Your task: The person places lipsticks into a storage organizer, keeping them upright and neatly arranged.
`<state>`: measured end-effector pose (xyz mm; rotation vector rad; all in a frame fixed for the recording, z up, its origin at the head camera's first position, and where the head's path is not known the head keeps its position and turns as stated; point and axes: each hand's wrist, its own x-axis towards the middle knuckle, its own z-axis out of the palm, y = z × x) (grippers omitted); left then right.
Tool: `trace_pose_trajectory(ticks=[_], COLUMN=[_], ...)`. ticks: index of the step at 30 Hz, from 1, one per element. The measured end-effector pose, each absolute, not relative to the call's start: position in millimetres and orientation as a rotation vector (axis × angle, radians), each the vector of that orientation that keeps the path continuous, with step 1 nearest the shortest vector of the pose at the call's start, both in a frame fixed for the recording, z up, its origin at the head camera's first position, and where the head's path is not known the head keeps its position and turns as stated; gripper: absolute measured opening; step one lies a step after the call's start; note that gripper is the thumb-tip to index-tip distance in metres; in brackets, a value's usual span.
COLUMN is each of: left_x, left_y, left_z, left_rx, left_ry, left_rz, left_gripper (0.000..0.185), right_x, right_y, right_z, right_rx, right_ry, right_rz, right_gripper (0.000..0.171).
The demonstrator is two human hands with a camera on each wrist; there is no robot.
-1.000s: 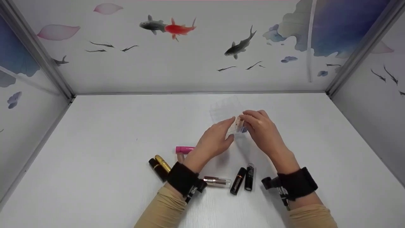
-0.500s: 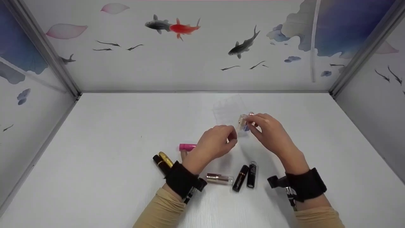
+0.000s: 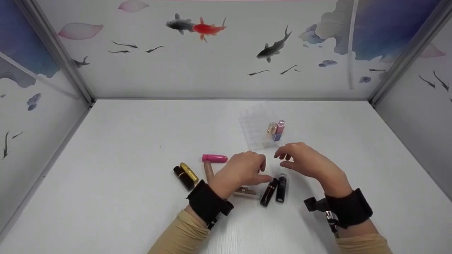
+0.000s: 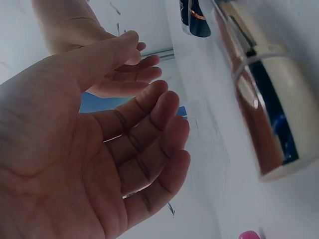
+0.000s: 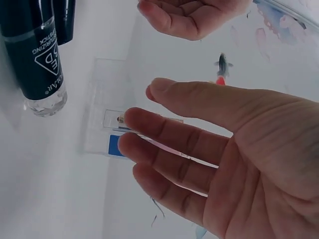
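A: Left hand empty, fingers loosely curled, hovering just over the lipsticks on the table. Nothing gripped.

B: Right hand the same: relaxed, fingers apart, holding nothing, just above the black lipstick with the clear base.

A: Beside that one, touching or nearly so, a second black lipstick with a copper band. Left thumb right at its top end.

B: Rose-gold lipstick with a clear cap lying half hidden under the left wrist.

A: Further out, clear plastic organizer standing beyond both hands, well apart from the fingertips. Two lipsticks upright in its right corner: a gold one and a pink one, side by side.

B: Over to the left, pink lipstick lying flat, a beige tube just below it.

A: Far left, a gold and a black lipstick lying as a pair, touching.
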<state>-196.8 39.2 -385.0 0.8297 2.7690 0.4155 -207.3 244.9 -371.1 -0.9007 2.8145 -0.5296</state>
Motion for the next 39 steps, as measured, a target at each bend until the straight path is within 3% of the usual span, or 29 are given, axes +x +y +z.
trace_pose_trajectory(ticks=[12, 26, 39], left_x=[-183, -196, -215], left_y=[55, 55, 43], left_z=[-406, -413, -401], left_rx=[0.917, 0.914, 0.848], left_ry=[2.743, 2.746, 2.959], left_rz=[0.213, 0.467, 1.009], left_gripper=[0.053, 0.031, 0.022], right_x=[-197, -206, -215], right_y=[234, 243, 251], right_z=[-383, -390, -381], right_rx=[-0.943, -1.041, -0.869], right_ry=[2.725, 2.731, 2.874], right_rz=[-0.341, -0.457, -1.074], right_gripper=[0.021, 0.02, 0.028])
